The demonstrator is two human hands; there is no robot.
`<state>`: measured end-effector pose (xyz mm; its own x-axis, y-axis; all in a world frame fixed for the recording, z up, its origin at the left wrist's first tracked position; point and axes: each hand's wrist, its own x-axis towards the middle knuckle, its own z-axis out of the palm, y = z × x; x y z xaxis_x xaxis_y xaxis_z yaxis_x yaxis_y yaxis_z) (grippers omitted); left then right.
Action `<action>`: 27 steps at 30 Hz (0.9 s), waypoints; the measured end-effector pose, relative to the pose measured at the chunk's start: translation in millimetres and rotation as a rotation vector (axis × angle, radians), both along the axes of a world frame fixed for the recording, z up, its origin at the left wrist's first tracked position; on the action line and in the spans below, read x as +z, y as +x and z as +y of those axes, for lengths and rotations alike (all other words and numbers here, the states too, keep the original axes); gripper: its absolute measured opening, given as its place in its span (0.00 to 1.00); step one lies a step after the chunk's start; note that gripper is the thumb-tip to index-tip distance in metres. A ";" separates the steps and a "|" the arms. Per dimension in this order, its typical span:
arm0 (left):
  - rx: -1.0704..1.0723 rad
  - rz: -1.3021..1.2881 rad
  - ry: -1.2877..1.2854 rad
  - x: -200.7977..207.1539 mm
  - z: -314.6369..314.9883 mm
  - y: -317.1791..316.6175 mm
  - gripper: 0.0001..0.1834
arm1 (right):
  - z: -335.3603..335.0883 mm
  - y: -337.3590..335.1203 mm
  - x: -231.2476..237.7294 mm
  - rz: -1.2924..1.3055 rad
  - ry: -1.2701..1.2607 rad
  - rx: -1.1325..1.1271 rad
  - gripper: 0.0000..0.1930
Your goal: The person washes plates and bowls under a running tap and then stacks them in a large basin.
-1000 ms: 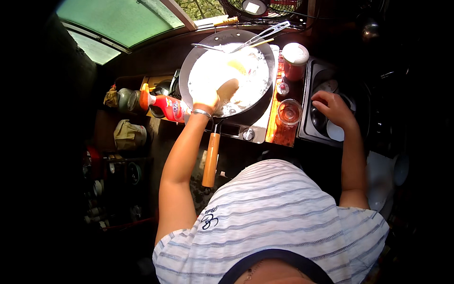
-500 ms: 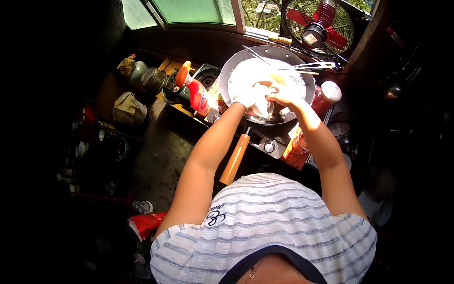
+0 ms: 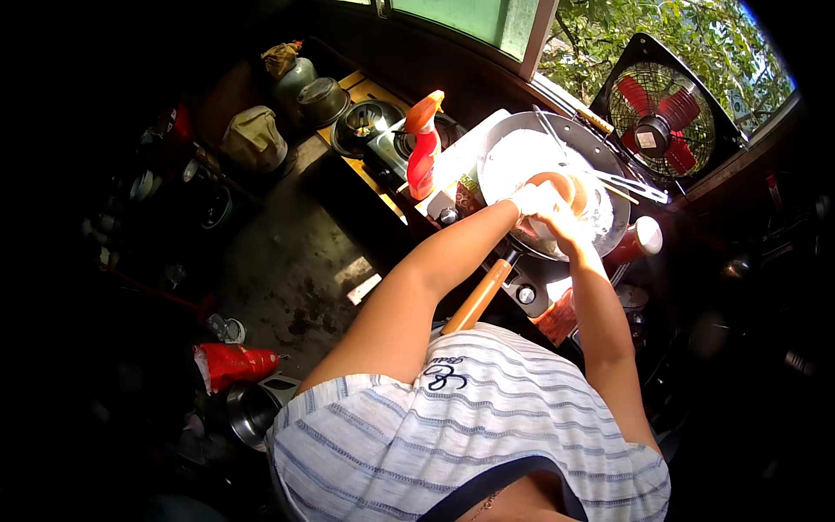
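Both my hands are together inside a wide grey wok (image 3: 619, 228), which has a wooden handle (image 3: 480, 296) and sits on a stove. Strong sunlight washes out the white, sudsy-looking contents. My left hand (image 3: 527, 202) and my right hand (image 3: 561, 223) close around a round, bowl-like thing (image 3: 564, 184) with a tan inner side. Glare hides most of the fingertips and the bowl's lower part. Beside my right hand, a pale slotted utensil (image 3: 639, 187) and a thin light stick lean over the wok's right rim. Another slim metal handle (image 3: 546, 123) rests at the back.
A red spray bottle with an orange head (image 3: 424, 143) stands left of the wok. To the right is a red jar with a white lid (image 3: 645, 237). Behind, a fan with red blades (image 3: 657, 122) leans at the window. A lidded pot (image 3: 323, 102) stands farther left.
My view has turned, so the wok and window sit farther right in the picture. My hands have drawn closer together, and the bowl-like thing shows its tan inner side more.
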<state>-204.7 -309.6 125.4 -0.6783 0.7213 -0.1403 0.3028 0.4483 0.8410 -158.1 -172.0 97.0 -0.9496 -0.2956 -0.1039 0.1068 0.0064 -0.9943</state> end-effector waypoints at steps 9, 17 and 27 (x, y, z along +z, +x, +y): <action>0.459 -1.004 0.464 13.7 -12.0 6.5 0.23 | 14.5 4.9 43.4 0.064 -0.589 -0.506 0.18; 0.482 -1.018 1.363 7.2 -2.3 16.0 0.14 | 30.8 -3.1 31.7 0.348 -0.263 -0.634 0.14; 0.371 0.219 0.499 23.0 5.6 28.7 0.08 | -9.1 15.1 84.6 0.809 0.443 -0.221 0.15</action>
